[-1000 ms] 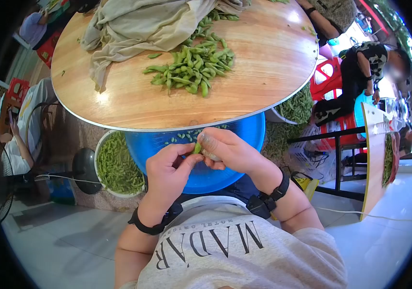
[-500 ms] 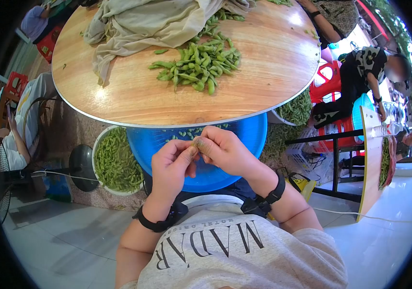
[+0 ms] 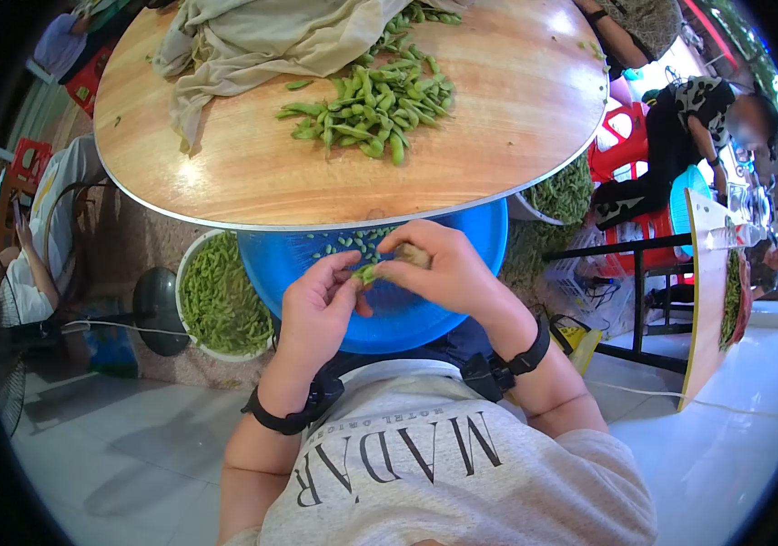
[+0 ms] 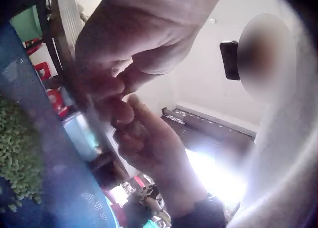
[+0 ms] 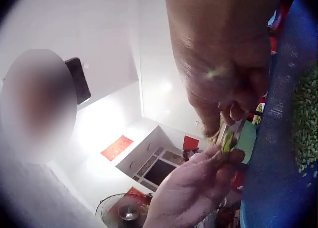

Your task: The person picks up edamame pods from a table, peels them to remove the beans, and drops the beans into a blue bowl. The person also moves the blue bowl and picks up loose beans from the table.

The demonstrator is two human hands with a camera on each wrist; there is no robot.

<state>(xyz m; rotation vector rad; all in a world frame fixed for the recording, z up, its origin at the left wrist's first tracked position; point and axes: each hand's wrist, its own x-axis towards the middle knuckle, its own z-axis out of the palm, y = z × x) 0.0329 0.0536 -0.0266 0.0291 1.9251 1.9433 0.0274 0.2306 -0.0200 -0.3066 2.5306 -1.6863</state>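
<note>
Both hands meet above a blue basin (image 3: 271, 318). A green edamame pod (image 3: 366, 274) is between the left hand (image 3: 316, 305) and the right hand (image 3: 444, 273). The left thumb and fingers pinch it, as the pod (image 5: 228, 141) shows in the right wrist view. From the other side the right thumb and curled fingers grip the pod's end. Loose shelled beans (image 3: 343, 242) lie in the basin beyond the hands; the right wrist view shows a broad layer of beans (image 5: 305, 123). In the left wrist view the fingers mostly hide the pod.
A round wooden table (image 3: 225, 187) stands ahead, with a heap of edamame pods (image 3: 371, 109) and a beige cloth (image 3: 271, 50). A white tub of pods (image 3: 225, 300) sits at left, another tub (image 3: 557, 196) at right. A seated person (image 3: 680, 136) is farther right.
The hands, close together over the pod half a second ago, are now slightly apart, with the pod showing between them. The right hand has risen a little toward the table.
</note>
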